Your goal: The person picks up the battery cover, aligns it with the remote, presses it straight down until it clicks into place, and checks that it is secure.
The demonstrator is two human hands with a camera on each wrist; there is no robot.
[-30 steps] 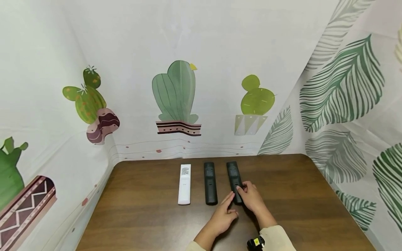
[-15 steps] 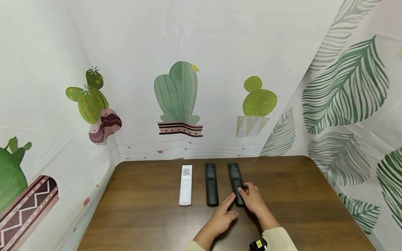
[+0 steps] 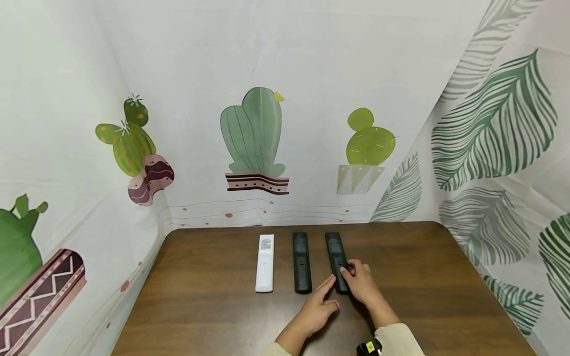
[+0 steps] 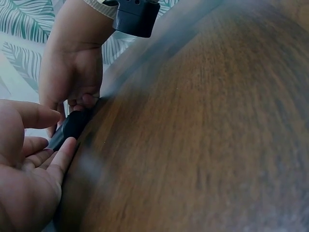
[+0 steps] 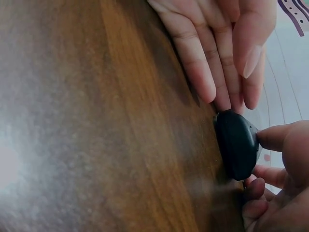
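Note:
Three remote controls lie back side up on the table in the head view: a white remote control [image 3: 264, 269] at the left, a black remote control [image 3: 303, 269] in the middle and another black remote control [image 3: 335, 249] at the right. My right hand [image 3: 364, 286] pinches the near end of the right-hand black remote, its thumb on top and curled fingers along the right side. From the other side, my left hand [image 3: 313, 312] reaches towards this remote with straight fingers, fingertips at its left edge. The right wrist view shows the dark end of that remote [image 5: 236, 145] between both hands.
The brown wooden table [image 3: 200, 306] has rounded far corners. Behind it hangs a white cloth [image 3: 311, 64] printed with cacti and leaves, which also runs along both sides. A black wrist camera [image 3: 369, 347] sits on my right wrist.
The head view has shifted slightly, so everything appears a little further right. Both hands and the three remotes keep the same places on the table.

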